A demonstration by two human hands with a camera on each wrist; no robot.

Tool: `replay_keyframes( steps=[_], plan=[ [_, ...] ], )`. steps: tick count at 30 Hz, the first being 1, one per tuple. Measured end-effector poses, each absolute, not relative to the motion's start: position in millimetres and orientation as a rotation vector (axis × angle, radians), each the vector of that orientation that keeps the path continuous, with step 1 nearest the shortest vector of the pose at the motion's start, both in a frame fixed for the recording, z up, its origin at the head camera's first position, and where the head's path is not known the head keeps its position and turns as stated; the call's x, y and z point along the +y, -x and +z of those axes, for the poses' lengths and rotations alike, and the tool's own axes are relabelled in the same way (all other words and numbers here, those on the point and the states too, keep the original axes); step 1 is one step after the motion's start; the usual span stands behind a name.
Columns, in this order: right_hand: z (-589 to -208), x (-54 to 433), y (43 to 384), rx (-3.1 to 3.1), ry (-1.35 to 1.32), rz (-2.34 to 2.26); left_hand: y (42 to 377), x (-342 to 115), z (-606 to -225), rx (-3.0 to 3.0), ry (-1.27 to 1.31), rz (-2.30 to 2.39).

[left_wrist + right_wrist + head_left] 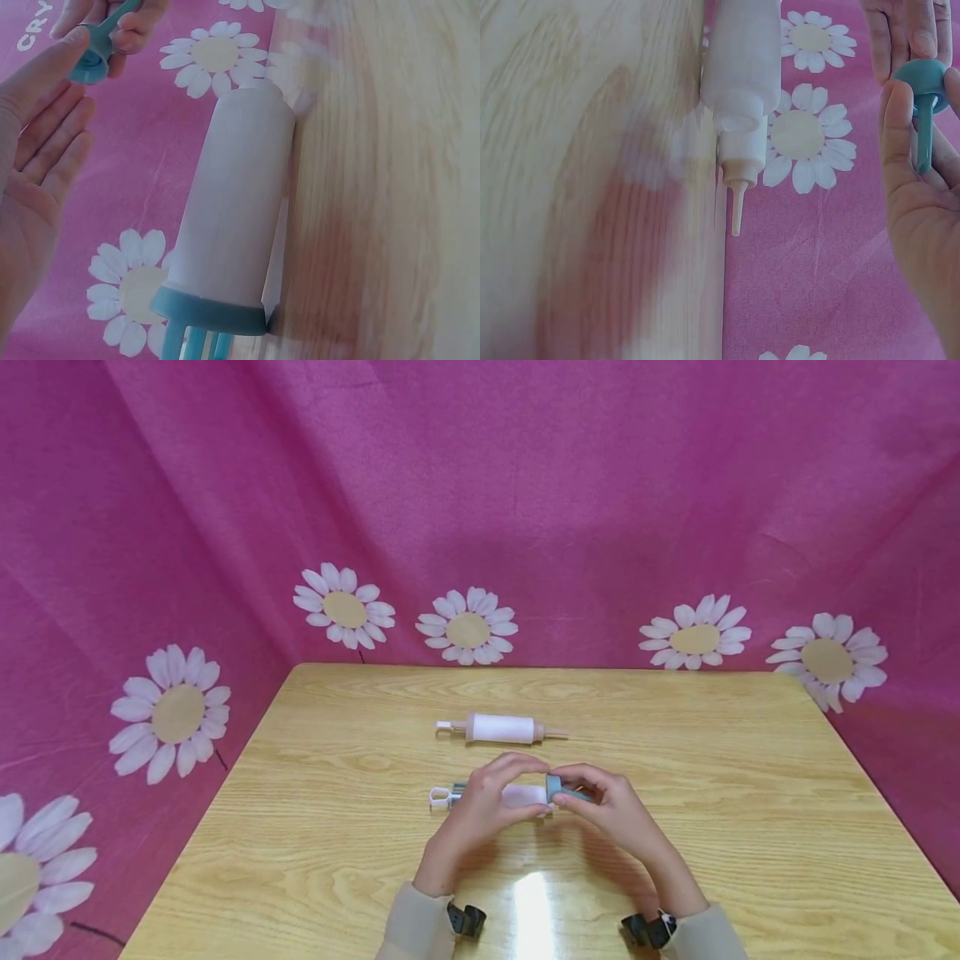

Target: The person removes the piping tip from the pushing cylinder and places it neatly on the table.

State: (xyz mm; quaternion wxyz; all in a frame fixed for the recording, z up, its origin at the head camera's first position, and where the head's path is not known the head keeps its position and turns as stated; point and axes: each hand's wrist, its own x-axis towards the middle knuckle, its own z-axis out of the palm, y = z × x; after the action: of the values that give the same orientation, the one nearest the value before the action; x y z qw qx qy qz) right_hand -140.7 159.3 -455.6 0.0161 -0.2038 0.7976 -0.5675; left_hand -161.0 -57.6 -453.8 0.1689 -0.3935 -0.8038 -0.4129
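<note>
A toy syringe with a pale barrel [232, 195] and a teal flange [214, 313] at its handle end lies on the table, under my hands in the head view. Its light ring handle [440, 797] points left. Above the table, my right hand [611, 802] pinches a teal syringe cap [924, 79] with a thin nozzle between thumb and fingers. From the other side, my left hand [487, 797] arches over the barrel. Its fingertips are at the cap's wide rim, thumb and fingers spread, with a finger touching the cap in the right wrist view.
Farther back on the wooden table [300, 827] lies a second toy syringe [502, 728], beige and white, its nozzle pointing right. A pink curtain [525, 485] with large daisies stands behind the table and along its sides. Both wrists wear black cameras.
</note>
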Motion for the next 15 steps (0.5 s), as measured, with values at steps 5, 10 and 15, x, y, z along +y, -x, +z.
replay_keyframes(
  steps=[5, 10, 15],
  plan=[
    [-454.4, 157.9, 140.5, 2.474, 0.624, -1.750, 160.3, -58.1, -454.1, -2.303, 1.124, -1.193],
    [-455.0, 157.7, 140.7, 2.477, 0.622, -1.732, 159.8, -58.9, -453.5, -2.327, 1.121, -1.217],
    [-455.6, 158.9, 140.3, 2.482, 0.599, -1.730, 160.8, -58.8, -453.9, -2.287, 1.137, -1.181]
  ],
)
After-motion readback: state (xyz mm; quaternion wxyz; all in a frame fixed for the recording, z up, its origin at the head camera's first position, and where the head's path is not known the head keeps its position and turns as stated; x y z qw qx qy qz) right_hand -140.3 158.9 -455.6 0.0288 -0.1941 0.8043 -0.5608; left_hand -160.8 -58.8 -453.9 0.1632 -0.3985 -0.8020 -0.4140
